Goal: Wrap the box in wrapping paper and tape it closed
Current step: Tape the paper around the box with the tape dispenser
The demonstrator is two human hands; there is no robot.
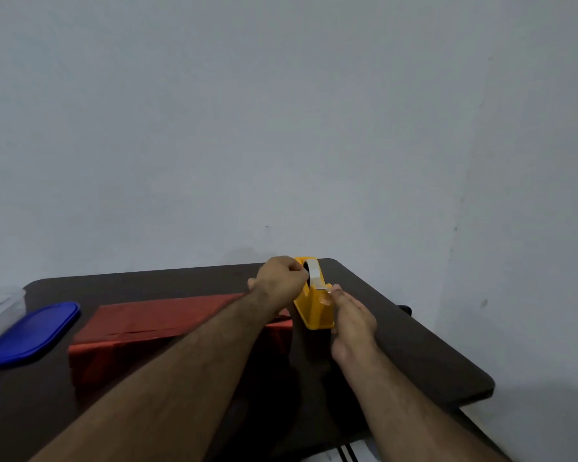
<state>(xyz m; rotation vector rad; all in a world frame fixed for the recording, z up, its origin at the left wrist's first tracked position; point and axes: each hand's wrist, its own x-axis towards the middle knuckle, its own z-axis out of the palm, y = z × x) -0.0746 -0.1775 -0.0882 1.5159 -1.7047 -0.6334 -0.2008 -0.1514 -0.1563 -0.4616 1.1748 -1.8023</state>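
Note:
A box wrapped in red paper lies on the dark table, left of centre, with a paper seam along its top. A yellow tape dispenser holding a white tape roll stands at the box's right end. My left hand reaches over the box and grips the top of the dispenser by the roll, fingers curled. My right hand is at the dispenser's front cutter, its fingertips pinching the free tape end.
A blue oval lid lies at the table's left edge, with a clear plastic container behind it. A grey wall rises right behind the table. The table's right corner and front edge are near my right forearm.

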